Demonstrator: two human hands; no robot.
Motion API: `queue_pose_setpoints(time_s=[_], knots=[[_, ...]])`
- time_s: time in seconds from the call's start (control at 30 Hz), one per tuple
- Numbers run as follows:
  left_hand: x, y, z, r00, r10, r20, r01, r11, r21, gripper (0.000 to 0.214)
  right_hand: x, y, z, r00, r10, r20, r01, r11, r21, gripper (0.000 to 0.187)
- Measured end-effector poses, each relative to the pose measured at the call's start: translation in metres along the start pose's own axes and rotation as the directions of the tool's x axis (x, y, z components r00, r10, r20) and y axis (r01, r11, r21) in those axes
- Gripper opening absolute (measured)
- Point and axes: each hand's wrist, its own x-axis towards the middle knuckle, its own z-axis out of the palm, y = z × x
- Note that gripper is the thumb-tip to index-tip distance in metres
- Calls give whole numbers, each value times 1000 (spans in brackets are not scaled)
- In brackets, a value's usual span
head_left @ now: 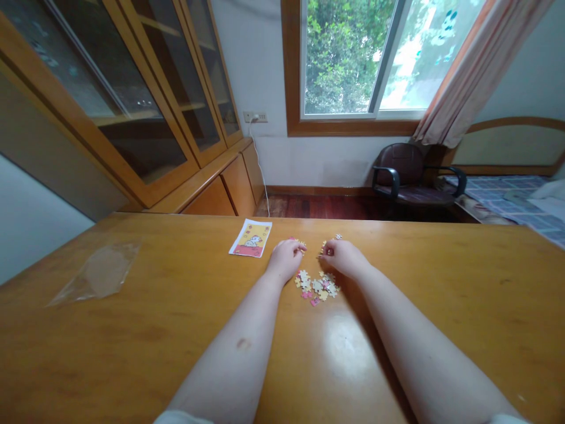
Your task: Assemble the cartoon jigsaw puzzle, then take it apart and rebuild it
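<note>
Both my arms reach forward over a wooden table [441,306]. My left hand [286,257] rests curled on the table, its fingertips pinching a small jigsaw piece [301,244]. My right hand [342,255] is curled too, its fingers pinching another piece at its tip. Between and just in front of the hands lies a small heap of loose puzzle pieces [318,287], yellow, white and pink. A few more pieces [336,237] lie just beyond the right hand. A picture card [251,238] with a cartoon on yellow and red lies left of my left hand.
A clear plastic bag [99,272] lies flat at the table's left. Beyond the table stand a wooden cabinet with glass doors [145,106], a dark armchair [408,176] under the window, and a bed [512,197] at right.
</note>
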Motion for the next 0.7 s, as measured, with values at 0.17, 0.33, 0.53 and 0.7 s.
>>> queue_pose_setpoints(time_s=[0.17,0.33,0.53,0.7], knots=[[-1,2,-1,998,67,15,-66,998,-6,28,-2,-8,6,987,-127,95,126,992,16,12],[-5,5,1,975,188,120,-195,980,45,34,-1,10,-13,961,-116,249,74,982,171,13],[-6,4,3,982,118,151,-133,986,98,33,-5,20,-22,873,-97,477,23,987,159,29],[-2,1,1,998,10,62,-17,993,117,30,-4,16,-12,862,-93,499,19,988,152,23]])
